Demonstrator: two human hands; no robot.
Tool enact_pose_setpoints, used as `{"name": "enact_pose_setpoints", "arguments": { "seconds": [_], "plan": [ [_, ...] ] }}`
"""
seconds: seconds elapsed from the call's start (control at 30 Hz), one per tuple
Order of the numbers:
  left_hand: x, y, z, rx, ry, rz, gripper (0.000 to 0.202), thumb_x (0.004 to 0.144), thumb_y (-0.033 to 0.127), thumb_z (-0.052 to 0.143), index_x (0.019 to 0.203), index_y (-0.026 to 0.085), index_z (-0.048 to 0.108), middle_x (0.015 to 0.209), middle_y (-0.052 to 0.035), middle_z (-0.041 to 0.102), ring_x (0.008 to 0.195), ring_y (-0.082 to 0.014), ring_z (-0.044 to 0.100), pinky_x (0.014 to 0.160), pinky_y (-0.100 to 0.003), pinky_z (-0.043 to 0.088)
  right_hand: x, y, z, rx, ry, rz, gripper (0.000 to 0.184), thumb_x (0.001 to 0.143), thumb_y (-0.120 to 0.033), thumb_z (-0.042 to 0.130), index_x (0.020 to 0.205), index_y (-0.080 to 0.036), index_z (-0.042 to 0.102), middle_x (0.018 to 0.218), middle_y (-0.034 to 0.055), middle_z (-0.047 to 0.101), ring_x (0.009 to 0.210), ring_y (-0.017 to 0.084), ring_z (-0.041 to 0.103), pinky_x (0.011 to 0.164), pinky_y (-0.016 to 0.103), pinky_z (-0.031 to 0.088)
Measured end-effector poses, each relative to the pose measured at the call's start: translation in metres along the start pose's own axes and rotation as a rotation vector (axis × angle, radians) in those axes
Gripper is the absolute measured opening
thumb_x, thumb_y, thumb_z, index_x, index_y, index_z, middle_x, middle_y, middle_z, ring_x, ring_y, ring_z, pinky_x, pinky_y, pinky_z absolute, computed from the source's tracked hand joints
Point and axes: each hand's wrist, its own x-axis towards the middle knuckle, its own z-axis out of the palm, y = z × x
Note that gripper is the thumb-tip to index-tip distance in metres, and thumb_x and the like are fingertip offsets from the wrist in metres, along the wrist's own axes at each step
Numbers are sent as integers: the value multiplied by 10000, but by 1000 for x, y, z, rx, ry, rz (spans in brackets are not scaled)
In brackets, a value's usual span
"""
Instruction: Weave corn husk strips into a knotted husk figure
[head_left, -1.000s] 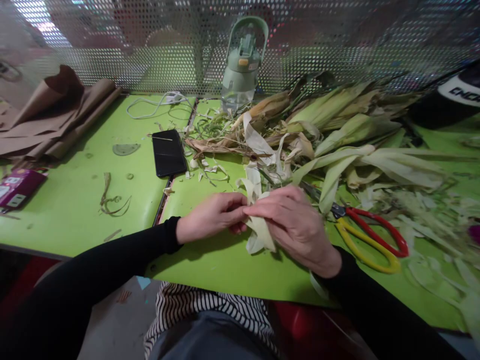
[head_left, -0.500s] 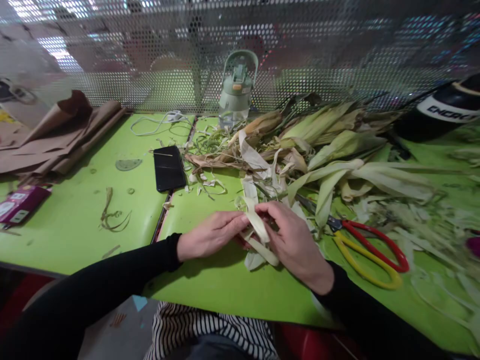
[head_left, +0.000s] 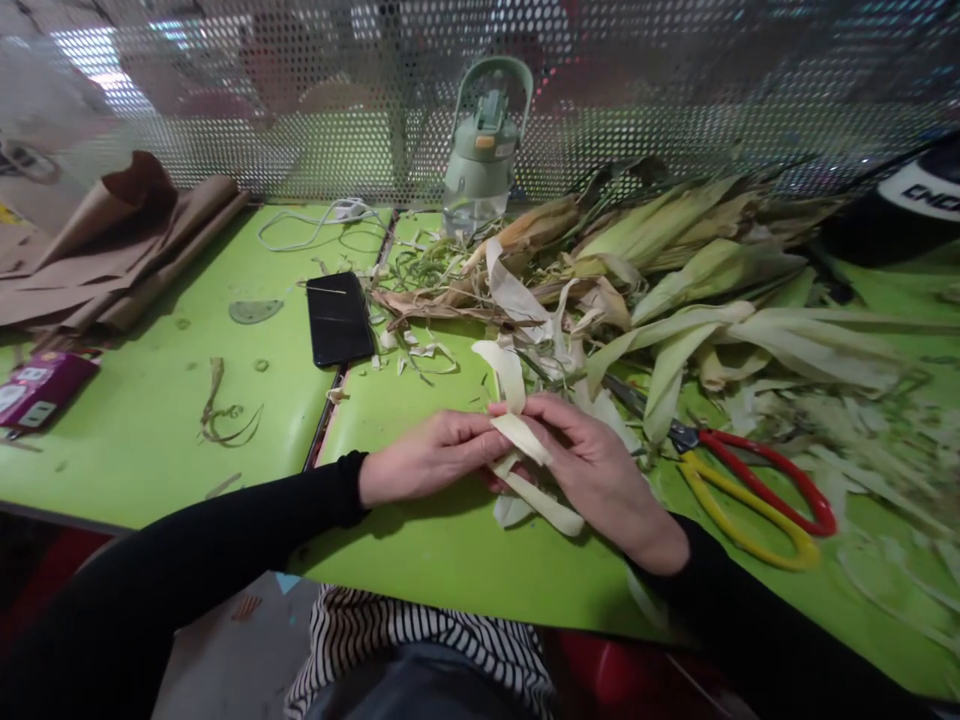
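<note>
Pale strips of corn husk are pinched between my two hands, low over the green table. My left hand grips them from the left, thumb and fingers pressed together. From the other side my right hand holds the same strips, its fingers curled and its thumb partly hidden. One strip stands up and curls to the left above the fingertips, while others hang down toward the table. Scissors with one red and one yellow handle lie to the right of my right hand, blades pointing up and left.
Behind my hands a heap of corn husks spreads across the table. A phone, a pale green water bottle and a white cable are at the back. Brown paper and a purple box lie left. Perforated metal stands behind.
The upper husk strip has risen and now curls upward above my fingers; before, it lay folded down across them. Both hands keep their hold. The view has shifted slightly.
</note>
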Motion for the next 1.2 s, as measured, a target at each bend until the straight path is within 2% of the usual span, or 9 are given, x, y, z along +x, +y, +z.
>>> {"name": "enact_pose_setpoints", "arguments": {
  "seconds": [0.1, 0.23, 0.33, 0.43, 0.5, 0.6, 0.83, 0.97, 1.2],
  "plan": [
    [0, -1, -1, -15, 36, -19, 479, 892, 564, 605, 879, 93, 693, 813, -66, 676, 704, -109, 607, 762, -273, 527, -2, -4, 2, 195, -18, 83, 209, 936, -424, 595, 959, -228, 666, 837, 5, 692, 622, 130, 652, 539, 271, 573],
    [1, 1, -1, -143, 70, -68, 472, 850, 577, 655, 851, 105, 650, 780, -70, 670, 658, -123, 612, 724, -292, 537, -6, -4, -1, 262, 101, -61, 185, 952, -422, 580, 961, -245, 633, 880, 14, 693, 730, 145, 670, 606, 276, 584],
    [0, 5, 0, -134, 82, -84, 447, 894, 550, 613, 796, 114, 618, 719, -50, 639, 644, -118, 598, 731, -292, 530, -8, -3, -6, 172, 137, -184, 241, 998, -448, 479, 968, -258, 623, 674, -25, 589, 595, 126, 580, 563, 265, 523],
    [-2, 10, 3, -87, 72, -103, 404, 905, 508, 616, 775, 126, 590, 699, -25, 608, 643, -112, 588, 714, -276, 521, -8, -8, -9, -87, 36, -235, 179, 1008, -369, 477, 965, -263, 616, 616, -51, 531, 496, 106, 476, 523, 277, 439],
    [-2, 11, 3, -90, 50, -83, 364, 878, 463, 670, 758, 134, 573, 698, -14, 596, 640, -106, 579, 696, -263, 514, -6, -14, -10, -293, -52, -313, 131, 980, -278, 528, 887, -254, 617, 646, -42, 582, 564, 121, 517, 640, 322, 452],
    [-3, 10, 2, -123, 56, -68, 314, 867, 397, 697, 753, 137, 562, 697, -17, 597, 621, -99, 565, 666, -252, 503, -3, -21, -11, -436, -116, -413, 251, 963, -226, 512, 723, -241, 586, 601, -39, 582, 586, 140, 501, 733, 372, 434],
    [-5, 14, 1, -102, 75, -87, 339, 881, 426, 663, 747, 122, 594, 700, -30, 608, 664, -111, 601, 694, -245, 528, 0, -17, -12, -567, -87, -371, 212, 972, -298, 527, 788, -258, 624, 637, -9, 625, 641, 173, 567, 636, 349, 445],
    [-5, 17, -1, -156, 68, -144, 259, 940, 339, 572, 841, 110, 643, 801, -72, 692, 741, -130, 663, 783, -274, 553, 0, -15, -13, -606, -52, -368, 170, 965, -300, 553, 810, -259, 611, 662, -2, 627, 651, 175, 577, 589, 332, 440],
    [-6, 20, -3, -176, -20, -144, 134, 908, 217, 651, 963, 98, 677, 827, -54, 691, 753, -101, 644, 811, -254, 539, 0, -17, -16, -639, -9, -358, 136, 953, -293, 564, 834, -250, 613, 754, 5, 684, 743, 178, 612, 635, 327, 454]
  ]
}}
